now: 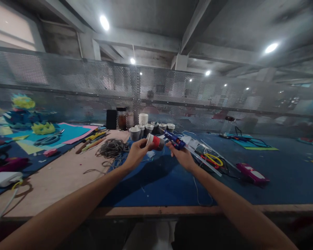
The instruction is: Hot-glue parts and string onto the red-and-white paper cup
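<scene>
My left hand (139,150) is closed around a small paper cup (154,141), tilted on its side, with a red band and a grey lower part. In my right hand (181,154) is a dark blue glue gun (175,139), its nozzle end close to the cup's grey end. Whether the nozzle touches the cup I cannot tell. Several cups wrapped in grey (135,133) stand behind my hands, beside a stack of white cups (143,118). Left of my left hand lies a tangled bundle of grey cord (112,148).
Coloured paper sheets (75,129), scissors (48,139) and several carving tools (90,143) lie at left. A dark-lidded jar (121,118) stands at the back. Right are yellow cable loops (214,159), a magenta device (252,173) and a clear jar (226,126). A perforated metal screen (159,90) borders the table.
</scene>
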`<state>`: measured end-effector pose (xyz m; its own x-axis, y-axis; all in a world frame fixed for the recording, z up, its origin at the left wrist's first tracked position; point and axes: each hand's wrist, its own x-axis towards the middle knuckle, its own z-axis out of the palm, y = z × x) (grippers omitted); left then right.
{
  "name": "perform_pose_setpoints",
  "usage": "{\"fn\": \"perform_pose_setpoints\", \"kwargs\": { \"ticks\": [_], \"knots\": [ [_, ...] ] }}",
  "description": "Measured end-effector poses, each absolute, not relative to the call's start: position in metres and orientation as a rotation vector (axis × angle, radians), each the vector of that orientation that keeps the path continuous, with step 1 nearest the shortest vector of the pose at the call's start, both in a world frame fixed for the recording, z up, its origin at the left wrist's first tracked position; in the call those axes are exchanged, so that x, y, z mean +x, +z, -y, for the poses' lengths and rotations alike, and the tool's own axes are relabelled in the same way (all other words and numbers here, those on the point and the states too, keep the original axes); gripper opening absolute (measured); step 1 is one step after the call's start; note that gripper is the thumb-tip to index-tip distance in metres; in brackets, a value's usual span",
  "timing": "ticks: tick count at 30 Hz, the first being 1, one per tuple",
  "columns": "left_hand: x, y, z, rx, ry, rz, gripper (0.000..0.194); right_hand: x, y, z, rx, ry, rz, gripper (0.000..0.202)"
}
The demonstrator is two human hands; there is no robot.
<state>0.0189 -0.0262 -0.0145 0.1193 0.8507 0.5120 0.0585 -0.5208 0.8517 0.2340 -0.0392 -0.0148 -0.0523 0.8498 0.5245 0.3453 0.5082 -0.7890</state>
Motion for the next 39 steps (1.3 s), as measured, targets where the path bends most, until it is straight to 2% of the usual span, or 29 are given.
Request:
{"fn": "perform_pose_setpoints", "kwargs": {
  "ticks": [12, 39],
  "knots": [
    [0.015, -0.014, 0.021, 1.659, 1.639, -0.953, 0.026, 0.231, -0.024, 0.041, -1.089, 0.532, 1.700, 0.037],
    [0.014, -0.017, 0.019, 1.672, 1.662, -0.979, 0.029, 0.230, -0.024, 0.041, -1.179, 0.358, 1.718, 0.042]
  ]
}}
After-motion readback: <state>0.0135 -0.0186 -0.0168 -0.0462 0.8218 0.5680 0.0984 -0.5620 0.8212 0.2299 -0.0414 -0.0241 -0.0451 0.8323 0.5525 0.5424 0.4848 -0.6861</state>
